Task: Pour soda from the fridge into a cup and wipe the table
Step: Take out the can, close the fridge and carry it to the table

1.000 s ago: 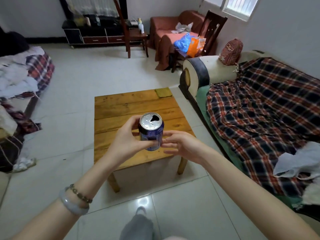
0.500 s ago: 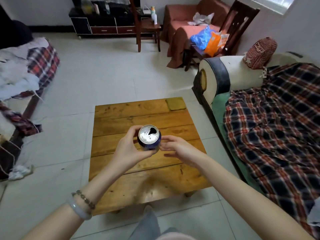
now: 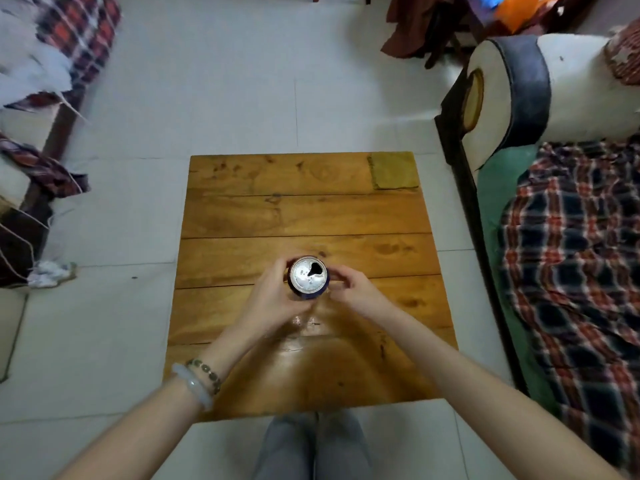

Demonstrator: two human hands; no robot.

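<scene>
Wooden tabletop (image 3: 311,216) beneath both hands; left hand (image 3: 273,299) wrapped around opened soda can (image 3: 308,277), right hand (image 3: 353,292) curled, fingertips touching its side.

The wooden surface (image 3: 304,216) lies mostly bare: its far half and both side edges are open to a reach. Only a flat yellowish cloth (image 3: 393,170) lies on its far right corner. Above the middle, the upright open soda can (image 3: 308,278) with the left hand (image 3: 277,299) and right hand (image 3: 349,289) on either side blocks passage there. The sofa (image 3: 512,98) stands just beside the right edge, narrowing that side. Open floor (image 3: 207,98) borders the far and left edges.
</scene>
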